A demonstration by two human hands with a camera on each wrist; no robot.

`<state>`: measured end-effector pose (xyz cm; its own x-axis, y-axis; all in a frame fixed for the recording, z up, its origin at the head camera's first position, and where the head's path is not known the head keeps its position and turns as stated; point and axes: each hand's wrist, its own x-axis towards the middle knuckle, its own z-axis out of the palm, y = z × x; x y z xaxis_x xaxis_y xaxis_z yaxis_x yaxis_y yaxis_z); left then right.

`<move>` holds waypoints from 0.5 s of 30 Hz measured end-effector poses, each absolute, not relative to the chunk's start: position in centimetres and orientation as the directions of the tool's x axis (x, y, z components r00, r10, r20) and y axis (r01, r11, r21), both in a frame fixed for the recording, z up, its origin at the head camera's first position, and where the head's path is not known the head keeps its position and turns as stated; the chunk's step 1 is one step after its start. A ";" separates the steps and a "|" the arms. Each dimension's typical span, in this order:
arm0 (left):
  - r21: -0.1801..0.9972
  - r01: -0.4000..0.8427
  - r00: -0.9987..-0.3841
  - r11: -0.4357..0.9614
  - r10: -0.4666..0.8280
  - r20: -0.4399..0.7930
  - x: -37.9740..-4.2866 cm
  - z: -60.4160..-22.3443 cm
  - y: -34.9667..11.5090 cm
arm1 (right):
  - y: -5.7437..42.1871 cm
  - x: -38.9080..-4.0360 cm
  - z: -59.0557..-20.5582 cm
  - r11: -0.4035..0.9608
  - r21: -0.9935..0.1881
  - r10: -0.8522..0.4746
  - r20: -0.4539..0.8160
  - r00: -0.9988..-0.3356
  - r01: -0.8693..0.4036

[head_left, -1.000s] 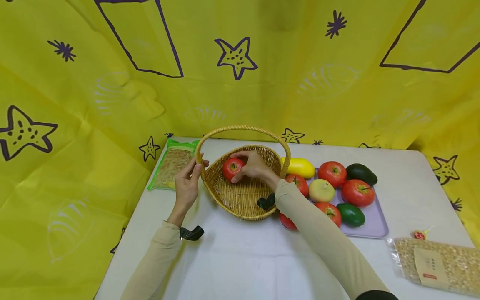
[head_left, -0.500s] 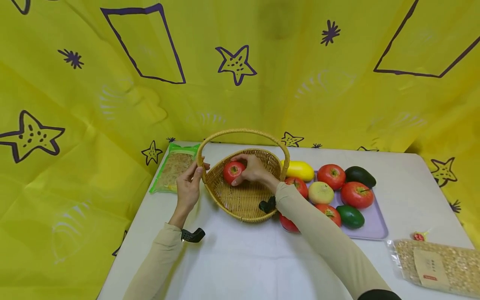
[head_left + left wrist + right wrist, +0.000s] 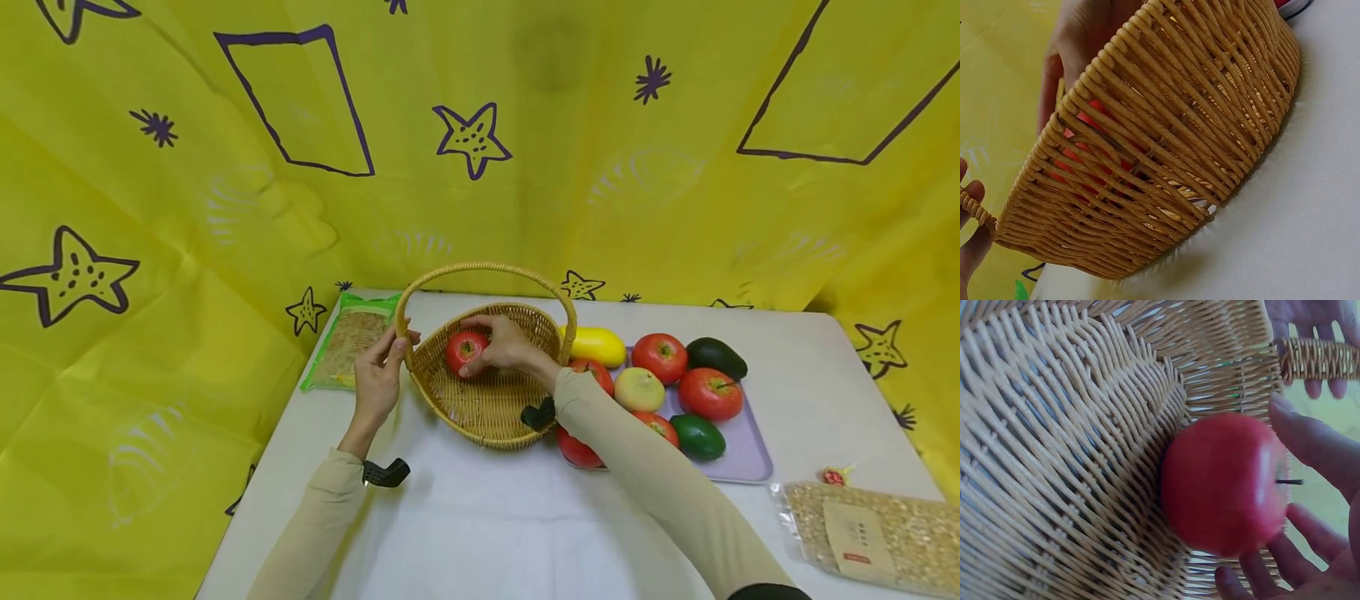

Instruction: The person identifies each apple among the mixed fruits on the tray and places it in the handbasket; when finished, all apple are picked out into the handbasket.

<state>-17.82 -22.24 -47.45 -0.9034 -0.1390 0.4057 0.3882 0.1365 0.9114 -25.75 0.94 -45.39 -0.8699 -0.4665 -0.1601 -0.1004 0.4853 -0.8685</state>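
A wicker basket (image 3: 480, 417) with a tall arched handle (image 3: 483, 267) sits on the white table. My left hand (image 3: 377, 379) grips the left foot of that handle between thumb and fingers. Inside the basket, at its left end, a red apple (image 3: 464, 353) rests with its stem showing. My right hand (image 3: 507, 342) reaches in from the right and holds the apple, thumb on one side and fingers on the other. Up close in the right wrist view, the apple (image 3: 1222, 487) lies against the woven wall. Through the weave, the left wrist view shows some of its red.
Right of the basket, a lilac tray (image 3: 753, 454) bears several red fruits, a pale round fruit (image 3: 639, 389) and dark green ones. A yellow fruit (image 3: 596, 346) lies behind. Bagged grain (image 3: 870, 533) is at right; a green-edged packet (image 3: 352, 342) lies left. A yellow curtain (image 3: 480, 217) hangs behind.
The head view has tilted up slightly, so everything sits a little lower. Both hands, the basket and the apple keep nearly the same places relative to each other.
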 end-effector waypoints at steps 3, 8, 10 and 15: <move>0.909 0.393 -0.902 0.141 -0.136 0.411 -17.7 -47.5 -22.2 | 1.5 -25.2 -44.3 0.495 -0.858 -0.494 -0.150 -0.856 -0.135; 0.917 0.379 -0.908 0.124 -0.139 0.394 -17.6 -47.5 -22.2 | 3.1 -24.0 -42.2 0.461 -0.869 -0.561 -0.126 -0.818 -0.182; 0.918 0.378 -0.909 0.121 -0.138 0.393 -17.6 -47.5 -22.2 | 4.0 -23.5 -41.5 0.433 -0.878 -0.591 -0.106 -0.800 -0.203; 0.914 0.386 -0.906 0.126 -0.137 0.401 -17.8 -47.5 -22.2 | 6.2 -22.0 -40.2 0.360 -0.889 -0.641 -0.014 -0.768 -0.285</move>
<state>-17.80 -22.22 -47.49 -0.9056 -0.1370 0.4013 0.3859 0.1262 0.9139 -22.00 6.19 -40.25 -0.7677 -0.6407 -0.0136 -0.2846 0.3598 -0.8886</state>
